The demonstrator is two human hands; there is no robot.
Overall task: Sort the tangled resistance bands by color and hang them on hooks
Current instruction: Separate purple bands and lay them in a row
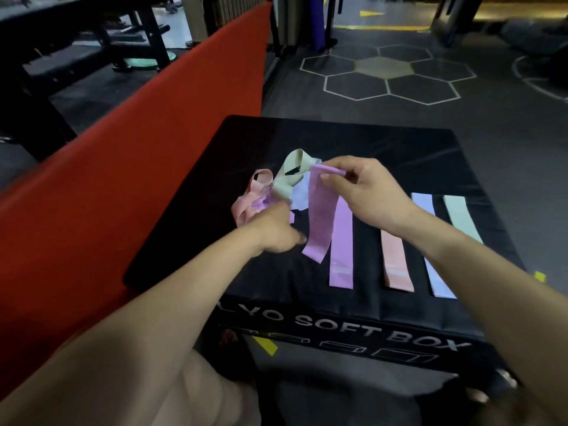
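Observation:
A tangled pile of bands (276,189) lies on the black soft box (384,149): pink, pale green, lilac and whitish loops. My right hand (362,192) pinches the top end of a purple band (321,216), which hangs lifted above the box. My left hand (276,229) is blurred; it reaches down at the pile's near edge, and what its fingers do cannot be made out. To the right lie flat bands in a row: purple (341,256), pink (396,262), pale blue (436,272), mint green (462,219).
A long red padded barrier (147,142) runs along the left side of the box. Dark gym floor with hexagon markings (387,75) lies beyond. Black benches and racks (92,41) stand at the far left. No hooks are in view.

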